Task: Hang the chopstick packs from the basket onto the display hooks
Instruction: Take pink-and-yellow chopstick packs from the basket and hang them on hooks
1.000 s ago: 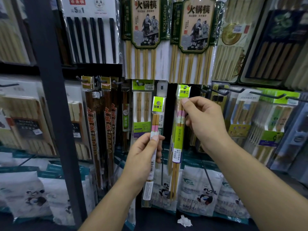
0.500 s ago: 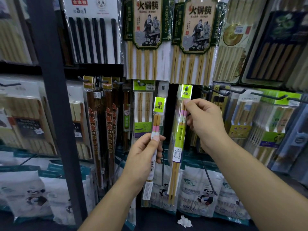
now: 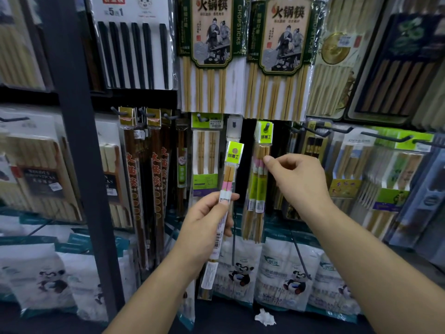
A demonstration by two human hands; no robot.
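Note:
My left hand [image 3: 204, 225] grips a slim chopstick pack [image 3: 234, 153] upright by its middle; the pack has a green header and pink bands. To its right, a matching pack [image 3: 258, 189] hangs from a dark display hook [image 3: 266, 127] that passes through its green header. My right hand [image 3: 301, 184] is beside that hung pack. Its thumb tip touches the pack's right edge and its fingers are loosely curled away from it. No basket is in view.
A dark upright post [image 3: 79, 165] stands at the left. Large bamboo chopstick packs [image 3: 209, 56] hang above. More packs and protruding hooks [image 3: 385, 137] fill the right side. Panda-printed bags [image 3: 289, 280] hang below, and a crumpled white paper [image 3: 265, 318] lies on the bottom shelf.
My right hand slid the green-header pack onto the hook and loosened its grip, now only touching with the thumb. My left hand kept holding its pack in place.

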